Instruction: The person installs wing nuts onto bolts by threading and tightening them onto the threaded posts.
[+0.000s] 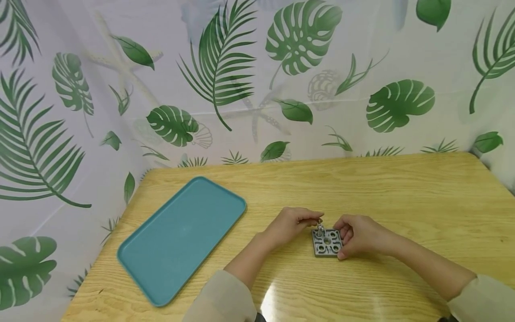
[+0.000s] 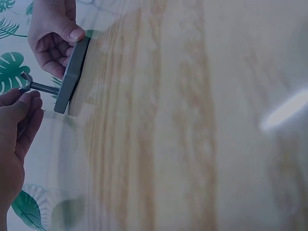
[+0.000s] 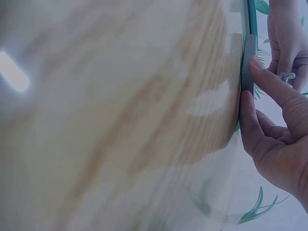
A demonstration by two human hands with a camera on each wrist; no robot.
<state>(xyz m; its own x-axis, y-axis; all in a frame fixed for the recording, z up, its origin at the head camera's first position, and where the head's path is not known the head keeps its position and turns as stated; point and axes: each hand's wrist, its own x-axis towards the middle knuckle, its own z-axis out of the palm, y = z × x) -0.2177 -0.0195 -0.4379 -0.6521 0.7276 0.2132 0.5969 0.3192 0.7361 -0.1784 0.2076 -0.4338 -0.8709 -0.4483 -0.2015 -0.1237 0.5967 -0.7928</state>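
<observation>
An indoor spot, whether home or studio unclear: a wood-grain counter (image 1: 281,188) stands before pale, leaf-printed sheeting (image 1: 249,85) that covers the background behind it and to its left, and bright glare (image 1: 268,300) shines on the wood.

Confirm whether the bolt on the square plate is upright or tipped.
Upright: the left wrist view shows the bolt rising roughly square from the plate, its winged end at the left hand.

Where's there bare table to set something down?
Free: yellow wood-grain table beyond left grip and right grip, up to the white leaf-print backdrop; also inside the bare teal rectangular tray. Crowded: around the square grey metal plate and silver bolt between the grips.
</observation>
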